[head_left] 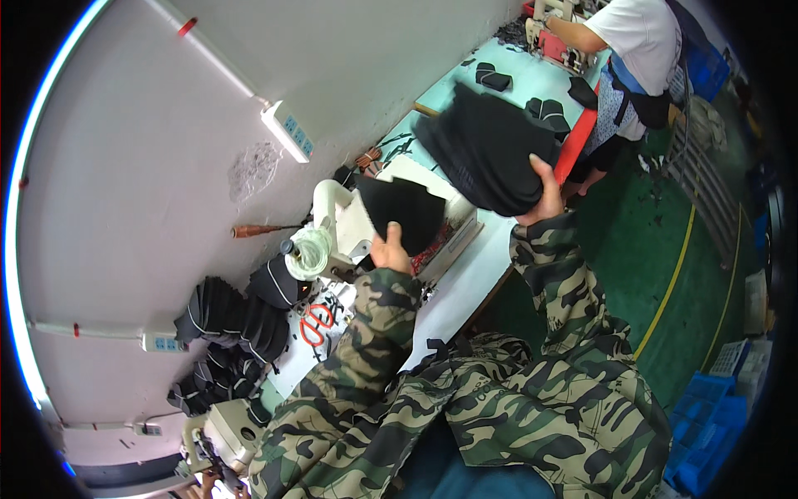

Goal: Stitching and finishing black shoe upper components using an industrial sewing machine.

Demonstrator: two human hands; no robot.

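Observation:
My right hand (544, 198) grips a thick stack of black fabric pieces (490, 154), raised above the pale table, its far edge blurred by motion. Lower and to the left, my left hand (391, 251) is closed on a smaller batch of black fabric pieces (401, 208), thumb on top and the other fingers mostly hidden. This batch hangs in front of a white sewing machine (329, 200), covering part of it. A cone of pale thread (308, 253) stands just left of my left hand. Red-handled scissors (314, 326) lie near my left forearm.
Tied black fabric bundles (212, 309) are heaped at the left by the wall. More rolls (494, 76) lie on the far table. A person in a white shirt (644, 41) works at another machine, back right. Blue crates (706, 420) stand lower right on the green floor.

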